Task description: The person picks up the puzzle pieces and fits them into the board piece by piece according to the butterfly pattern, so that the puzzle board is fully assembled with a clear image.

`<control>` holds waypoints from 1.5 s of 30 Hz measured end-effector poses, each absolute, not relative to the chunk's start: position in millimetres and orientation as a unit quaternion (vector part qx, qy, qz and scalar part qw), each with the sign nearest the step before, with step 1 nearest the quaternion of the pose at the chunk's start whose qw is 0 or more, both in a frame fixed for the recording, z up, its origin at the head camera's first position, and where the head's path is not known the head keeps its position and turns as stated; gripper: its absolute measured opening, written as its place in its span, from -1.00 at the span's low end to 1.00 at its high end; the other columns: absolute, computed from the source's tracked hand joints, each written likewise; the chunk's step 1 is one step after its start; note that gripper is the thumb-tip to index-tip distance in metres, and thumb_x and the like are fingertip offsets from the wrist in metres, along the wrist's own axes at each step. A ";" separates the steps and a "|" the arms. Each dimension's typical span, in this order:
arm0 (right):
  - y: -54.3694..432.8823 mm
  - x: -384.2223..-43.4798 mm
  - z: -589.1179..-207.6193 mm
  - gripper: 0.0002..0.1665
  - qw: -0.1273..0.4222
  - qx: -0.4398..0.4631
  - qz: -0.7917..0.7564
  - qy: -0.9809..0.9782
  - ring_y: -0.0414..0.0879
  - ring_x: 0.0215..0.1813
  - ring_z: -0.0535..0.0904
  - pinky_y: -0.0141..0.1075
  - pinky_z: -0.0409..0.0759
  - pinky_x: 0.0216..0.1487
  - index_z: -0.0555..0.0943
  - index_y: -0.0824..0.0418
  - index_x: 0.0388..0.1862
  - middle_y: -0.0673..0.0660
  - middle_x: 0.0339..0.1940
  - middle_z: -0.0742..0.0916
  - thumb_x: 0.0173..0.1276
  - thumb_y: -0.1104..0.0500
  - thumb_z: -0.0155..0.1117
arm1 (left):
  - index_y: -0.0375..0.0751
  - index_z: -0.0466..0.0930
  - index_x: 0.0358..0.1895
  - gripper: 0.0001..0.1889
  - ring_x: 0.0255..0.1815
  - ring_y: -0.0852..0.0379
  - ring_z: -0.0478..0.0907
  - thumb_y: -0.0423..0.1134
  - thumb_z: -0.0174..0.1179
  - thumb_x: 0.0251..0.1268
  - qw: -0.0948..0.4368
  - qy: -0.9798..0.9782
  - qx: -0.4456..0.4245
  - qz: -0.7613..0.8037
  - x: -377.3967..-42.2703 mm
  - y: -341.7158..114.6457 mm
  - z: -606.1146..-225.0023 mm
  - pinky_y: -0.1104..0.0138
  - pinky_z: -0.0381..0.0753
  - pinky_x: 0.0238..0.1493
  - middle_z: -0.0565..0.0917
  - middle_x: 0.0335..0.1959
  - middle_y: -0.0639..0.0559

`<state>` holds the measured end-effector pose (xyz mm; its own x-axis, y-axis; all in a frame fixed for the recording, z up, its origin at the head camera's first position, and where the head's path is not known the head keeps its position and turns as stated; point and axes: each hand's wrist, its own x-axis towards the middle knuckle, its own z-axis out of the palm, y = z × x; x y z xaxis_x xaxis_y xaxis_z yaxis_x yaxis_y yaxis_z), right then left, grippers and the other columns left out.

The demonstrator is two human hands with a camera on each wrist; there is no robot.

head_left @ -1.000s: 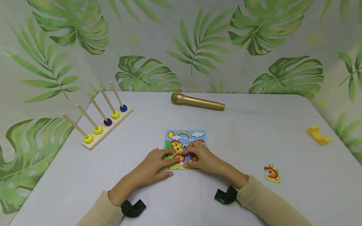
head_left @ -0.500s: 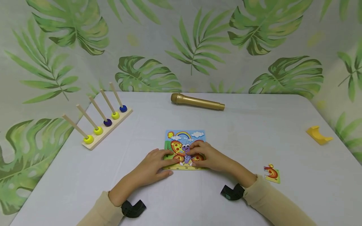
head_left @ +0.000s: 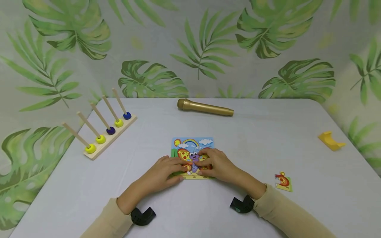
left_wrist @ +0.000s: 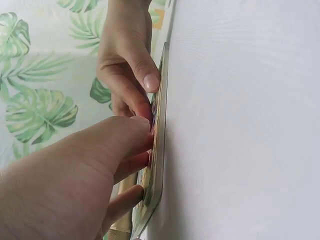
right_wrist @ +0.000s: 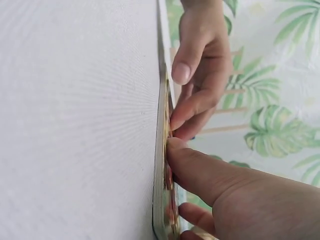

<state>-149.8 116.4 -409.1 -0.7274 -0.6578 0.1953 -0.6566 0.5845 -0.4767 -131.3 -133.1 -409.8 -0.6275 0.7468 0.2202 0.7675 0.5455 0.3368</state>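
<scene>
A butterfly jigsaw puzzle (head_left: 192,142) lies flat on the white table, with a sun, rainbow and clouds along its top. My left hand (head_left: 163,172) rests its fingertips on the lower left of the picture, the thumb at the near edge. With fingers spread and slightly bent, my right hand (head_left: 222,167) presses on the right half, hiding part of the wing. Both wrist views show fingertips on the surface of the thin board (left_wrist: 161,150), seen edge-on. Apart from it, a loose puzzle piece (head_left: 283,182) with a red-orange pattern lies to the right, near my right forearm.
At the back lies a gold microphone (head_left: 205,107). A wooden peg stand (head_left: 111,140) with yellow and blue beads stands at the left. Near the right edge is a yellow curved block (head_left: 331,141). A leaf-patterned cloth hangs behind the table.
My right hand has shifted right across the puzzle, uncovering the butterfly's purple face and body. My left fingers moved slightly, and the thumb now sits at the puzzle's edge. The loose piece has stayed put.
</scene>
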 end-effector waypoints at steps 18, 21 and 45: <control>163.4 -135.0 -377.0 -0.35 0.076 -0.325 -0.415 0.846 -0.07 0.26 0.23 0.02 0.23 0.18 0.36 0.11 0.23 0.02 0.22 0.41 0.15 0.08 0.32 | 0.02 0.53 0.05 -0.66 0.20 0.17 0.28 -0.04 0.11 0.22 -0.001 -0.888 -0.418 -0.189 -133.1 -133.0 -414.1 0.05 0.13 0.18 0.45 0.14 0.17; 190.1 -122.2 -365.1 -0.29 0.030 -0.300 -0.399 0.866 -0.14 0.23 0.25 -0.10 0.27 0.17 0.32 0.05 0.26 -0.04 0.23 0.38 0.12 0.11 0.34 | 0.03 0.53 0.05 -0.66 0.20 0.18 0.28 -0.04 0.11 0.21 0.001 -0.889 -0.416 -0.189 -133.6 -132.6 -414.6 0.06 0.12 0.19 0.45 0.14 0.18; 337.8 -61.5 -418.5 -0.10 -0.031 -0.179 -0.358 0.916 -0.57 0.19 0.06 -0.75 -0.06 0.05 0.25 0.23 0.29 -0.23 0.19 0.33 -0.07 0.29 0.45 | 0.00 0.53 0.04 -0.66 0.21 0.17 0.27 -0.05 0.11 0.22 0.003 -0.888 -0.416 -0.196 -132.3 -135.9 -413.9 0.08 0.12 0.19 0.44 0.15 0.16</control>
<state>-61.5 337.8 -418.5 -0.9339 -0.3058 0.1853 -0.3505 0.6800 -0.6440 -132.3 -135.9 -413.9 -0.6540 0.7378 0.1673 0.7398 0.5773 0.3456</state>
